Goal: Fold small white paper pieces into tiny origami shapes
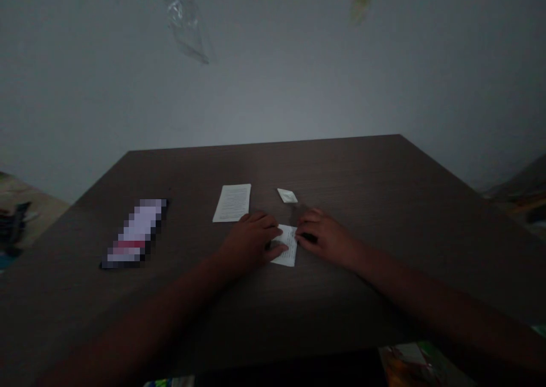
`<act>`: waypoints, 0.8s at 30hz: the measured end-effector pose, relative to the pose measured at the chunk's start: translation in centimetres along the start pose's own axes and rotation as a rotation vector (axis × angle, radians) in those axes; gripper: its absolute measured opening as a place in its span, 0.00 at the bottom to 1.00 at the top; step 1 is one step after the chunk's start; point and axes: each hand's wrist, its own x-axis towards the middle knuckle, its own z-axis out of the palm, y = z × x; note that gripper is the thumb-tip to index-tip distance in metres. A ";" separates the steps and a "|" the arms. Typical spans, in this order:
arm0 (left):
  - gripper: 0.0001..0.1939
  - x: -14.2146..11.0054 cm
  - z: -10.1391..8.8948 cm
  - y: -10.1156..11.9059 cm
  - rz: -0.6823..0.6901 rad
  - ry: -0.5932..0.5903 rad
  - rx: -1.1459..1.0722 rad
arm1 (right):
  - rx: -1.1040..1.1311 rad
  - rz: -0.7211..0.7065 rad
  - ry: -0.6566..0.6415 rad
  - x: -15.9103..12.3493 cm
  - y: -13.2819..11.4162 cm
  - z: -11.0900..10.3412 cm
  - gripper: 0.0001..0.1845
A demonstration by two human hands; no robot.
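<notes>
A small printed sheet of paper (288, 250) lies on the table between my hands. My left hand (252, 240) holds its left part down, with curled fingertips on the upper edge and the thumb lower on the print. At the sheet's right edge, my right hand (326, 236) has its thumb and index finger closed on the paper, the other fingers curled above. Just beyond them rests a small folded white paper piece (287, 196), touched by neither hand. A stack of printed paper sheets (232, 202) lies behind my left hand, close to its fingers.
A phone (136, 230), its screen pixelated, lies on the left of the dark wooden table (341, 171). Behind the table's far edge rises a pale wall (298, 79) with clear plastic (187, 25) on it. Colourful packaging (412, 364) shows below the near edge.
</notes>
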 end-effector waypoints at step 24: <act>0.12 -0.1 0.1 0.4 0.014 -0.012 0.063 | -0.048 0.143 -0.051 0.0 0.9 -1.5 0.10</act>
